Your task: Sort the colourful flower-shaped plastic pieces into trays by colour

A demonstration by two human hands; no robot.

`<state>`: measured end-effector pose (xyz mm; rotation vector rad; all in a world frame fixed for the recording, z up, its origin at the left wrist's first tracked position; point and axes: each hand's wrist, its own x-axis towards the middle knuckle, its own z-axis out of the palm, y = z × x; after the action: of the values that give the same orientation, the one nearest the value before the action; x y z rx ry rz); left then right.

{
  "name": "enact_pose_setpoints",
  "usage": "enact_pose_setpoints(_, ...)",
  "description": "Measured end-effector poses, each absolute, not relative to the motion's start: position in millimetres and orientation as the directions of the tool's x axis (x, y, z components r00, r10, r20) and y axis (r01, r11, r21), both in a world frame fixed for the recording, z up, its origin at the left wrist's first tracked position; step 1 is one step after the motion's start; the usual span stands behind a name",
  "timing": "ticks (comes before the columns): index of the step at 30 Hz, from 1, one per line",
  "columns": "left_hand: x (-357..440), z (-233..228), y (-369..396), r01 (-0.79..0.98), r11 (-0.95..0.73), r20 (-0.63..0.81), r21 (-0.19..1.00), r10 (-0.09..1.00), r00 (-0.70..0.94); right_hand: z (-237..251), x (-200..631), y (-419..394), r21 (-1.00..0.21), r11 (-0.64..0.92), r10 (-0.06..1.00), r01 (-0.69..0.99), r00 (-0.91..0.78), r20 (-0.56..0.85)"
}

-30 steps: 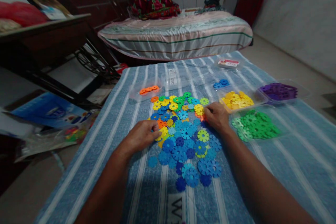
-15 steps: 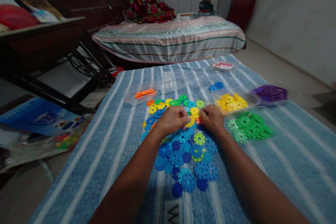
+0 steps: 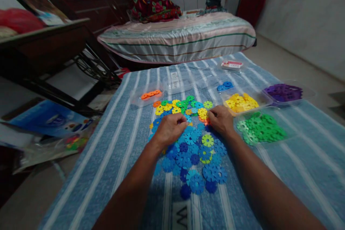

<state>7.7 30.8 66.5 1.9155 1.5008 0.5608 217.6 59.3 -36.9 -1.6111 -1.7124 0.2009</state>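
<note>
A loose spread of notched plastic discs (image 3: 183, 160), mostly blue with yellow, green and orange ones at the far side, lies on the striped cloth. Over its left part is my left hand (image 3: 171, 129), closed, thumb and fingertips together; whether a disc is in them I cannot make out. My right hand (image 3: 221, 120) is closed at the right edge of the spread, its curled fingers beside a yellow disc (image 3: 202, 112) and an orange disc (image 3: 202, 119). What it holds, if anything, is hidden.
Clear plastic boxes hold yellow discs (image 3: 241, 102), green discs (image 3: 262, 127), purple discs (image 3: 283, 92) and orange discs (image 3: 151, 94). Blue discs (image 3: 224, 86) lie farther back, near a lidded box (image 3: 231, 64). A bed (image 3: 175, 41) stands beyond the cloth-covered table (image 3: 107, 151).
My left hand has drawn back to the left, away from my right hand. The yellow disc that showed at its fingertips is no longer seen there. The view has shifted slightly.
</note>
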Motion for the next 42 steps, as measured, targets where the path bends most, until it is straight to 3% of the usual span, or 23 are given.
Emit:
enact_pose_setpoints(8,-59,56,-21,0.788,-0.012,-0.171,0.616,0.974,0.148,-37,220,56,-0.604,0.179,0.915,0.776,0.094,0.392)
enact_pose_setpoints(20,-61,54,-38,0.800,-0.027,-0.273,0.599,0.932,0.236,-37,222,57,-0.611,0.163,0.930,0.775,0.087,0.358)
enact_pose_setpoints(28,-65,51,-36,0.862,0.010,-0.298,0.506,0.940,0.164,-35,221,56,-0.605,0.160,0.926,0.780,0.094,0.366)
enact_pose_setpoints(37,-81,63,-34,0.806,0.111,-0.389,0.582,0.908,0.157,-37,220,56,-0.602,0.170,0.920,0.780,0.094,0.382)
enact_pose_setpoints(42,-60,80,-13,0.737,0.039,-0.289,0.675,0.933,0.214,-37,220,57,-0.595,0.163,0.922,0.787,0.094,0.377)
